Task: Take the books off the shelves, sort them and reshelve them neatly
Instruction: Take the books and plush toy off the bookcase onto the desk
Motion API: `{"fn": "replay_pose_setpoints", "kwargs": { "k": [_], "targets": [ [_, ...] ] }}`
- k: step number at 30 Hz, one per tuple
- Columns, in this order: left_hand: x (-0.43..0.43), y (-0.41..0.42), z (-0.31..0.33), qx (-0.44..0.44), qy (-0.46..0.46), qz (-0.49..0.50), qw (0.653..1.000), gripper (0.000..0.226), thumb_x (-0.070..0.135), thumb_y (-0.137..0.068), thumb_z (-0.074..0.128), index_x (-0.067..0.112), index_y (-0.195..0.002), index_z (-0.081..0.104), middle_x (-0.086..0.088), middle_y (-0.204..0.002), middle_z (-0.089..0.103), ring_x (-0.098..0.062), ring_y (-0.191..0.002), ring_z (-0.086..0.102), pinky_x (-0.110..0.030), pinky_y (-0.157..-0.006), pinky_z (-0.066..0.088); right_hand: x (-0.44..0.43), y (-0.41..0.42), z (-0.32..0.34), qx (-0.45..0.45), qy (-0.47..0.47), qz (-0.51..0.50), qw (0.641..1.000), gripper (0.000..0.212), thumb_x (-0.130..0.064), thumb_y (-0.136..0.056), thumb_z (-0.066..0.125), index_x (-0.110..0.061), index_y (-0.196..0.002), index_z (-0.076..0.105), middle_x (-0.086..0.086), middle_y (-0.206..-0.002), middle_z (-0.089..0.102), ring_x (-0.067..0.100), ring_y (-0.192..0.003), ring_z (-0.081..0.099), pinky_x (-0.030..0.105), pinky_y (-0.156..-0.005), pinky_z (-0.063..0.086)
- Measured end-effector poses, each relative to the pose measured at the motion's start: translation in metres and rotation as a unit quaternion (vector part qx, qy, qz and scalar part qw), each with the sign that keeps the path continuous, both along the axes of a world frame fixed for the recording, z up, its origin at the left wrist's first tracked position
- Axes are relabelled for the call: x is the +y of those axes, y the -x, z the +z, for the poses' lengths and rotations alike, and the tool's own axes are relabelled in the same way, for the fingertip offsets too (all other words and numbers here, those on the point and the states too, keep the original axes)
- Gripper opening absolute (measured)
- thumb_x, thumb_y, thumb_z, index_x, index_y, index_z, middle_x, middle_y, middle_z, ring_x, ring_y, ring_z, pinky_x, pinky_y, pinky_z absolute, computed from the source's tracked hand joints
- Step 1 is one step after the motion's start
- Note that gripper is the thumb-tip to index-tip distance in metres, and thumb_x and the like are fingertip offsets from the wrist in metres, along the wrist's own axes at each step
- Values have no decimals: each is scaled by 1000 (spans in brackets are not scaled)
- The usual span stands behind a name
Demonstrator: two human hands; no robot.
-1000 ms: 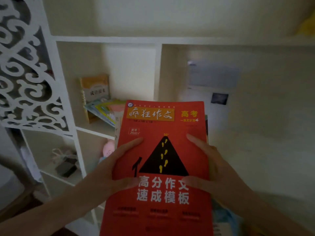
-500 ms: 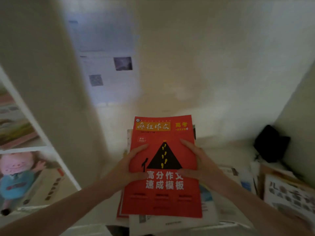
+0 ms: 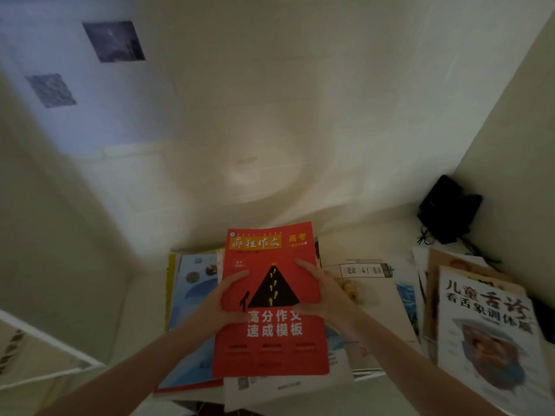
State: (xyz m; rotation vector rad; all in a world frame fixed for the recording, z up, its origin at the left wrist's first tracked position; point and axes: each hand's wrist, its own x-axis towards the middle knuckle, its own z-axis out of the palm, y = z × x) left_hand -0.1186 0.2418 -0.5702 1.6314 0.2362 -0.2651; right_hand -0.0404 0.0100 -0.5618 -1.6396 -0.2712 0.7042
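The left hand (image 3: 220,306) and right hand (image 3: 329,298) grip the red book (image 3: 270,351) by its long edges, thumbs curled over the cover. The book is face up above a blue book (image 3: 189,313) and a white book (image 3: 372,298) lying on the surface (image 3: 363,229). Whether it rests on them, I cannot tell.

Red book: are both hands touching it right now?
Touching. Head view shows the left hand and right hand gripping the red book by its sides, overlapping its cover.
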Motion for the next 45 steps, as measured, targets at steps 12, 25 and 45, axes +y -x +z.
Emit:
{"fn": "replay_pose_setpoints", "kwargs": {
  "k": [12, 25, 45],
  "targets": [
    [0, -22, -21, 44, -284, -37, 957, 105, 70, -34, 58, 56, -127, 12, -11, -150, -2, -33, -142, 2, -50, -115, 19, 2, -7, -19, -179, 296, 19, 938, 88, -27, -75, 79, -53, -139, 24, -2, -149, -1, 26, -140, -2, 48, -115, 22],
    [89, 64, 124, -149, -150, 97, 973, 66, 37, -71, 77, 61, -124, 45, 16, -137, 39, -1, -126, 42, -10, -92, 41, 133, 45, 112, -348, 55, 178, 919, 71, -32, -86, 70, -58, -133, 24, -15, -147, 21, 6, -137, 21, 31, -114, 27],
    [305, 218, 236, -130, -88, 465, 871, 94, 32, -81, 72, 44, -147, 6, -4, -154, 13, -30, -132, 33, -39, -91, 39, 389, 189, 216, -240, -199, 328, 892, 76, -40, -73, 72, -65, -132, 32, -26, -153, 15, 8, -138, 32, 31, -100, 47]
  ]
}}
